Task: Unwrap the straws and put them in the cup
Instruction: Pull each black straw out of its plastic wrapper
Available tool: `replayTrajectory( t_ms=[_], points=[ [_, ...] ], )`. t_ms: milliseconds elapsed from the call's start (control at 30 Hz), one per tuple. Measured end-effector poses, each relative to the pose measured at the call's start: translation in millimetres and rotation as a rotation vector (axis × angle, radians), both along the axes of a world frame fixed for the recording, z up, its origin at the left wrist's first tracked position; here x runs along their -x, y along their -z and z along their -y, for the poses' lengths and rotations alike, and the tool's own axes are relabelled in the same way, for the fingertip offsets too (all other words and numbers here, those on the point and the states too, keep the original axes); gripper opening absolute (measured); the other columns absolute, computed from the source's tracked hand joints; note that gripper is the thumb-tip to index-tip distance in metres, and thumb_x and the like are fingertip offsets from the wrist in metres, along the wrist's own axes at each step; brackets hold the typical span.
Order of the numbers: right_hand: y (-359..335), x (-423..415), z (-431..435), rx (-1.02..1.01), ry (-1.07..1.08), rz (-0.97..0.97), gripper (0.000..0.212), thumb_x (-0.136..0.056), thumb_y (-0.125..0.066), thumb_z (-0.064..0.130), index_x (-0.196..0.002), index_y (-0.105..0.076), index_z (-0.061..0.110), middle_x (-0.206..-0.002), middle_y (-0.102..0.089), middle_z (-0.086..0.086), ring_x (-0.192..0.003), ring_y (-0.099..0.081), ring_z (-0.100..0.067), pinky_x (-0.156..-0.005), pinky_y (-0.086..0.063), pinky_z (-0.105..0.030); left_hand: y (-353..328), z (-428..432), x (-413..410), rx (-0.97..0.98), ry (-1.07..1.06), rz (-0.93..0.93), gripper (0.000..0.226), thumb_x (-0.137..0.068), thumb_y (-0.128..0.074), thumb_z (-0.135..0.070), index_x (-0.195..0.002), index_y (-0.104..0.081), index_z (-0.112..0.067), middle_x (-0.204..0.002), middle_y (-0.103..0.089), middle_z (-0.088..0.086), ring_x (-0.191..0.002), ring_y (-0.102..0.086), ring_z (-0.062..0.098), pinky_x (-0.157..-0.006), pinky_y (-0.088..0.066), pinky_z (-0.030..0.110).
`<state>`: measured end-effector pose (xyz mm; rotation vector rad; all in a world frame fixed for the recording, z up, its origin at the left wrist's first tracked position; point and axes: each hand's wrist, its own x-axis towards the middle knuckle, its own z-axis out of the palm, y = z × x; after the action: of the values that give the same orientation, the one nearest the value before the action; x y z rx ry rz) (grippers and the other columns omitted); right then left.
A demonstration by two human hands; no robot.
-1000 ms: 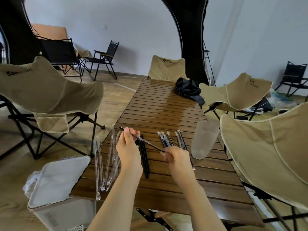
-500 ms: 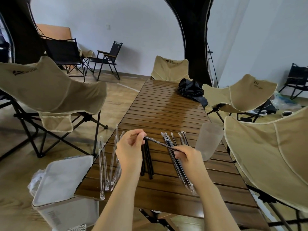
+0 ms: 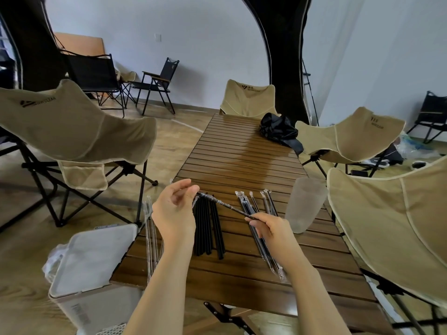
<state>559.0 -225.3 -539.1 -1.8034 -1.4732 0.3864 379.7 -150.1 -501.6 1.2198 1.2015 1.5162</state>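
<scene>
fingertips (image 3: pixel 186 183) on wrapped straw (image 3: pixel 225 206), both ends

On table (image 3: pixel 242 153): empty wrappers (image 3: pixel 148 226) at left edge, bare straws (image 3: pixel 209 228) centre, wrapped straws (image 3: pixel 246 204) right of them, cup (image 3: pixel 305 204) farther right, bag (image 3: pixel 278 129) at far end; bin (image 3: pixel 94 257) on floor, near left.

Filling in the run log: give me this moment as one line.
left hand: pinches black straw in clear wrapper | right hand: pinches its other end | frosted plastic cup: upright on slatted wooden table | stage: unwrapping
</scene>
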Motion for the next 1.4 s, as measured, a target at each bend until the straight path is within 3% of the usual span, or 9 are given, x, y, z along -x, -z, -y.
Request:
replayTrajectory(
  t_ms=[100,200,400,667,833,1000,1167,1267,1400],
  points=[
    [2,-2,1,0.035,0.005,0.079,0.022,-0.097,-0.045,0.021,-0.111,-0.062,0.020,-0.092,-0.059,0.012,-0.087,-0.055,-0.001,-0.074,-0.039,-0.002,0,-4,6,0.008,-0.067,0.066,0.013,-0.085,-0.068,-0.020,-0.096,-0.067,-0.027,-0.090,-0.070,-0.010,-0.084,-0.067,0.002,-0.077,-0.054,0.018],
    [4,-12,8,0.044,0.039,0.068,0.018,-0.097,-0.045,0.020,-0.104,-0.061,0.025,-0.090,-0.062,0.011,-0.088,-0.059,-0.007,-0.078,-0.044,-0.009,-3,-11,18,0.046,-0.183,0.230,0.016,-0.086,-0.067,-0.015,-0.091,-0.065,-0.030,-0.089,-0.070,-0.008,-0.085,-0.067,0.003,-0.077,-0.054,0.019],
    [1,-17,17,-0.053,0.224,-0.012,0.021,-0.092,-0.050,0.008,-0.085,-0.070,0.010,-0.067,-0.057,0.007,-0.060,-0.048,-0.002,-0.057,-0.038,-0.005,5,-22,34,0.105,-0.355,0.368,0.008,-0.088,-0.066,-0.023,-0.094,-0.069,-0.026,-0.094,-0.072,0.004,-0.091,-0.070,0.017,-0.086,-0.057,0.033],
    [8,-32,17,-0.026,0.663,-0.042,0.030,-0.094,-0.040,0.001,-0.095,-0.070,0.005,-0.097,-0.064,-0.020,-0.077,-0.056,-0.027,-0.069,-0.046,-0.030,7,-19,39,0.197,-0.454,0.460,0.011,-0.090,-0.063,-0.029,-0.100,-0.067,-0.026,-0.096,-0.070,-0.005,-0.083,-0.066,0.004,-0.072,-0.050,0.014],
    [11,-34,18,0.028,0.929,-0.132,0.026,-0.094,-0.043,0.005,-0.102,-0.066,-0.003,-0.098,-0.064,-0.026,-0.087,-0.061,-0.039,-0.077,-0.054,-0.042,8,-18,39,0.269,-0.493,0.504,0.005,-0.091,-0.062,-0.026,-0.094,-0.065,-0.026,-0.094,-0.068,-0.007,-0.083,-0.065,0.003,-0.070,-0.049,0.013],
    [8,-36,16,0.046,1.116,-0.421,0.024,-0.092,-0.050,0.010,-0.105,-0.059,-0.008,-0.101,-0.063,-0.027,-0.093,-0.060,-0.041,-0.078,-0.051,-0.043,12,-21,43,0.337,-0.561,0.536,0.008,-0.093,-0.059,-0.028,-0.093,-0.067,-0.026,-0.087,-0.066,-0.011,-0.078,-0.062,0.001,-0.072,-0.048,0.014],
    [3,-36,18,-0.009,1.133,-0.680,0.023,-0.089,-0.055,0.004,-0.109,-0.056,-0.008,-0.089,-0.053,-0.017,-0.079,-0.049,-0.030,-0.069,-0.043,-0.035,14,-23,46,0.378,-0.600,0.561,0.015,-0.094,-0.057,-0.029,-0.102,-0.068,-0.022,-0.093,-0.066,-0.008,-0.078,-0.062,0.002,-0.076,-0.050,0.016],
    [2,-33,14,-0.032,1.007,-0.870,0.023,-0.089,-0.056,0.006,-0.108,-0.059,-0.006,-0.084,-0.059,-0.010,-0.073,-0.053,-0.021,-0.067,-0.042,-0.035,17,-23,42,0.324,-0.522,0.468,0.007,-0.093,-0.059,-0.026,-0.098,-0.063,-0.025,-0.094,-0.064,-0.009,-0.085,-0.062,0.003,-0.082,-0.049,0.019],
    [-4,-20,8,-0.062,0.629,-1.290,0.012,-0.093,-0.053,0.015,-0.100,-0.056,0.006,-0.084,-0.064,-0.008,-0.067,-0.056,-0.015,-0.063,-0.045,-0.028,19,-23,32,0.291,-0.338,0.277,0.019,-0.090,-0.063,-0.023,-0.108,-0.065,-0.017,-0.097,-0.067,-0.002,-0.083,-0.062,0.004,-0.075,-0.048,0.020]
  ],
)
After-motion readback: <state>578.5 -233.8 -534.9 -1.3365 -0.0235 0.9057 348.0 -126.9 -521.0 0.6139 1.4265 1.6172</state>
